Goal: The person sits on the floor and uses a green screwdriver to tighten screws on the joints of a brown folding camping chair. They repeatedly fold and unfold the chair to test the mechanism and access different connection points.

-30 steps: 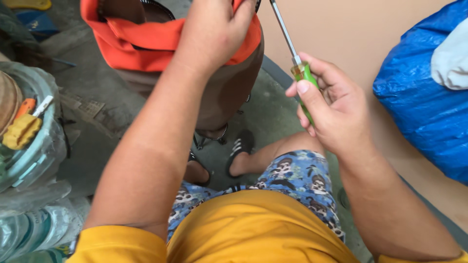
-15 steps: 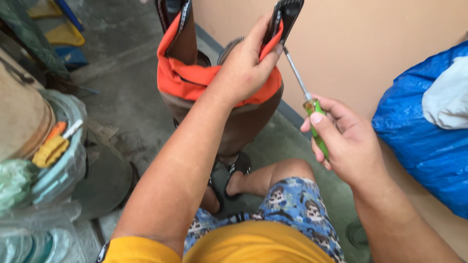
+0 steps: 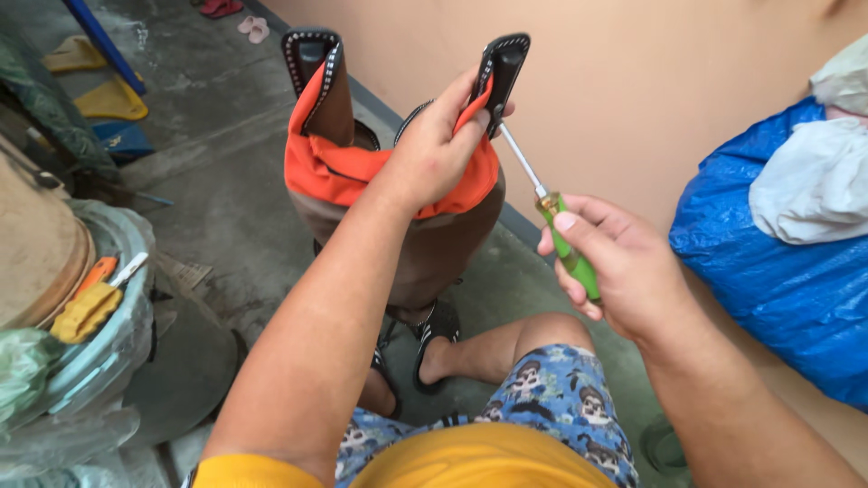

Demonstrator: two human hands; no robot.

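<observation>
The left hand [image 3: 434, 154] pinches the bag's black strap end [image 3: 500, 72]; the right hand's [image 3: 615, 271] curled fingers aim the green-handled screwdriver [image 3: 551, 217] up-left, its tip just below that strap.

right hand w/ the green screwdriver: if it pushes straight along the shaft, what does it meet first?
Probably the black studded tab of the brown-and-orange bag, pinched by the left hand. The tip of the screwdriver in the right hand already sits at the tab's lower edge; contact is unclear.

My left hand [image 3: 434, 154] grips the orange-lined brown bag [image 3: 407, 208] by its black studded strap end [image 3: 502, 72], while my right hand [image 3: 615, 271], at four o'clock, aims a green-handled screwdriver [image 3: 561, 235] at it.
</observation>
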